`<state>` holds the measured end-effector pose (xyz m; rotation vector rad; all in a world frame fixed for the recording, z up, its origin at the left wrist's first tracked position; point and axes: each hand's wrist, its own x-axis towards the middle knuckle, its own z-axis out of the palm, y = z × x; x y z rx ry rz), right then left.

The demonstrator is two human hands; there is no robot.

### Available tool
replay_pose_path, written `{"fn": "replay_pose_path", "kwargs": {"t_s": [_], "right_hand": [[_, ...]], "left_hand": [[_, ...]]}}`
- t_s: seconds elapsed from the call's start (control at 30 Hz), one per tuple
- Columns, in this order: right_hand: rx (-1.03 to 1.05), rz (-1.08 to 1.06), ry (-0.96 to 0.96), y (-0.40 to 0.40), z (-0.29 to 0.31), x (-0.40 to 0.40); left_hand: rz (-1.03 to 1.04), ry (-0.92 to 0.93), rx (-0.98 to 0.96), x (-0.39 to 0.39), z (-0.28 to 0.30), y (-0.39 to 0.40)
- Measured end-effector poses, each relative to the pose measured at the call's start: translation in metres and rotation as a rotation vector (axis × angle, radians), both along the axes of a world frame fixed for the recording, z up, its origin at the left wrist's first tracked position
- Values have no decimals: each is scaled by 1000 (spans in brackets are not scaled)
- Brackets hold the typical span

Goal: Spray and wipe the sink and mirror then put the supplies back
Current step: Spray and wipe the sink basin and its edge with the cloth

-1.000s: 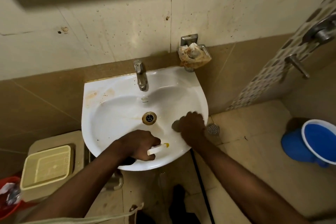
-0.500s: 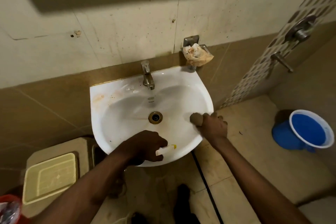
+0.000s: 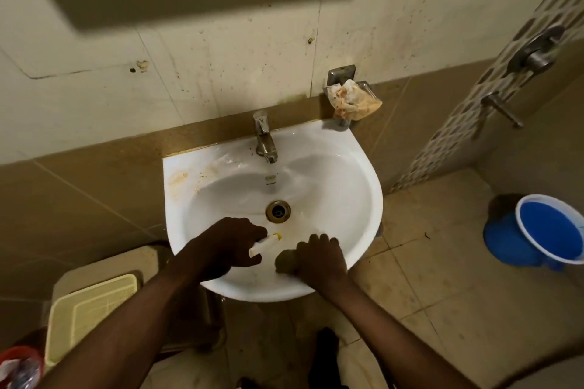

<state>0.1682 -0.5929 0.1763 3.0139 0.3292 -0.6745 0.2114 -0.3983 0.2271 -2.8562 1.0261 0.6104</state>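
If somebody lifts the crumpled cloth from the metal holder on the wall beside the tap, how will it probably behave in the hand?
The crumpled cloth is probably floppy: it lies in folds and sags over the edge of the metal holder. It looks thin, so likely light for its size. It should not roll or break, but its brown stains suggest it may be damp or stick a little.

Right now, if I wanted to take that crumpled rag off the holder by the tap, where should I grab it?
Probably pinch the crumpled rag at the corner that hangs over the front edge of the metal holder, coming from the front above the sink. That loose corner sticks out free, while the rest lies bunched against the holder.
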Motion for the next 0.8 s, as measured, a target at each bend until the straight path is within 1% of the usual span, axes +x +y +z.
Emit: {"fn": "replay_pose_path", "kwargs": {"t_s": [0.07, 0.17, 0.23, 0.3, 0.33, 0.37, 0.43, 0.5, 0.53, 0.6, 0.67, 0.7, 0.73, 0.8], "right_hand": [[-24, -36, -25, -13, -8, 17], [-131, -159, -217, -48, -34, 71], [-50, -222, -269, -57, -55, 103], [104, -281, -261, -44, -72, 121], [149, -292, -246, -32, -80, 124], [170, -255, -230, -18, -86, 123], [216, -87, -176, 7, -100, 109], [152, 61, -123, 13, -108, 89], [162, 116, -117, 7, -109, 90], [163, 57, -184, -12, -95, 105], [101, -125, -290, -26, -88, 121], [91, -160, -270, -28, -86, 125], [121, -125, -233, -28, -86, 127], [170, 29, -160, -26, -82, 107]], "left_hand": [[14, 4, 1, 6, 0, 1], [14, -51, -10, 8, 0, 3], [34, -63, -31, 7, -1, 6], [62, -47, -56, 5, -3, 10], [64, -35, -62, 4, -3, 11], [63, -24, -63, 5, -4, 11], [60, 7, -55, 6, -2, 9], [64, 14, -64, 10, -2, 6], [70, 23, -63, 12, -1, 4], [74, 40, -73, 13, -1, 0], [59, 30, -83, 12, -2, -2], [49, 28, -84, 11, -1, -4], [45, 39, -83, 10, 1, -6], [32, 87, -73, 9, 4, -10]]}}
